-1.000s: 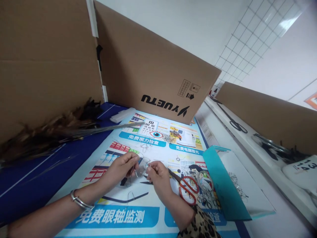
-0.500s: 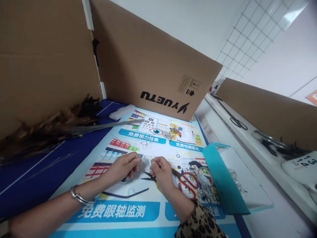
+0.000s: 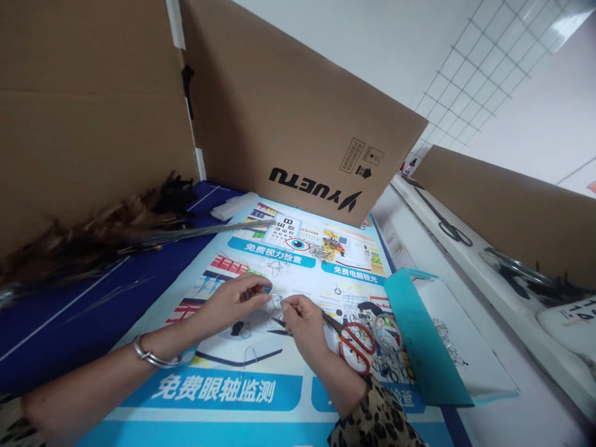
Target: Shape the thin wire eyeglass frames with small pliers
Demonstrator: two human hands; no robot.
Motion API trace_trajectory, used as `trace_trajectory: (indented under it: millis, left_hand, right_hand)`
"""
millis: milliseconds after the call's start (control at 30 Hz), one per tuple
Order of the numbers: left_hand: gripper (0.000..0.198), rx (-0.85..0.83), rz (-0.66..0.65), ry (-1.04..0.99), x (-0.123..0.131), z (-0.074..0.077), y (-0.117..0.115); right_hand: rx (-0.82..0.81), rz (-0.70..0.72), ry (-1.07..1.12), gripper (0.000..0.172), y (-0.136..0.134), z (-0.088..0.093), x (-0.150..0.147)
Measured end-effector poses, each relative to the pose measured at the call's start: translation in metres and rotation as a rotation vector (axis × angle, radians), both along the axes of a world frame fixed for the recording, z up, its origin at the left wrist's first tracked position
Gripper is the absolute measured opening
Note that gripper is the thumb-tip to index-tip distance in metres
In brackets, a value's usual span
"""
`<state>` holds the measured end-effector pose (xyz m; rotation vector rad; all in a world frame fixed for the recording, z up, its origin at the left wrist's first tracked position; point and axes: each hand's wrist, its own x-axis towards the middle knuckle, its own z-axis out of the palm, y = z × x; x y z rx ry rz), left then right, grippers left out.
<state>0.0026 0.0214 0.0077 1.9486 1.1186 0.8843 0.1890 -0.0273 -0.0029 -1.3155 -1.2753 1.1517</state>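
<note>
My left hand [image 3: 233,303] and my right hand [image 3: 300,318] meet over a printed poster [image 3: 223,391] on the table. Both pinch a thin bent wire piece [image 3: 274,300] held between the fingertips; its exact shape is hard to make out. A silver bangle [image 3: 151,355] circles my left wrist. My right sleeve has a leopard print [image 3: 377,422]. Red-handled scissors [image 3: 354,347] lie just right of my right hand. More small wire loops [image 3: 246,357] lie on the poster below my hands.
A feather duster [image 3: 93,236] lies on the blue cloth at left. Upright cardboard panels [image 3: 298,124] wall off the back. A teal-edged folder [image 3: 419,335], a tape roll [image 3: 385,328] and wire bits sit at right. Black scissors [image 3: 447,226] rest on the white ledge.
My hands have shifted slightly up the poster and drawn closer together on the wire piece. The clear loop seen a second ago is now mostly hidden by my fingers.
</note>
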Motion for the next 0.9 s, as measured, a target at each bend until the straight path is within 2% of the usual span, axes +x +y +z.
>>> trace_trajectory:
  millis: [133,233,333,433,500,667,900]
  left_hand:
    - [0.026,0.155,-0.109,0.073,0.0,-0.004,0.001]
    - [0.026,0.152,-0.132,0.048,0.0,-0.005,0.0]
    - [0.025,0.017,-0.054,-0.059,0.001,-0.004,-0.002]
    - [0.027,-0.247,0.045,-0.202,0.003,-0.004,-0.004]
    - [0.028,-0.359,0.051,-0.286,0.004,-0.006,-0.004]
    - [0.029,-0.43,0.046,-0.42,0.008,-0.013,-0.006]
    - [0.025,-0.448,0.056,-0.474,0.014,-0.019,-0.01]
  right_hand:
    - [-0.051,0.073,0.109,0.017,0.002,-0.001,0.001]
    - [-0.056,0.092,0.139,0.017,0.003,-0.003,0.001]
    - [0.004,0.04,0.144,0.017,0.003,-0.005,0.001]
    - [0.069,-0.043,0.135,0.02,0.002,-0.006,0.002]
    - [0.083,-0.049,0.098,0.019,0.001,-0.005,0.002]
    - [0.112,0.018,0.003,0.016,-0.004,-0.001,-0.001]
    - [0.152,0.07,-0.02,0.021,-0.009,0.005,-0.001]
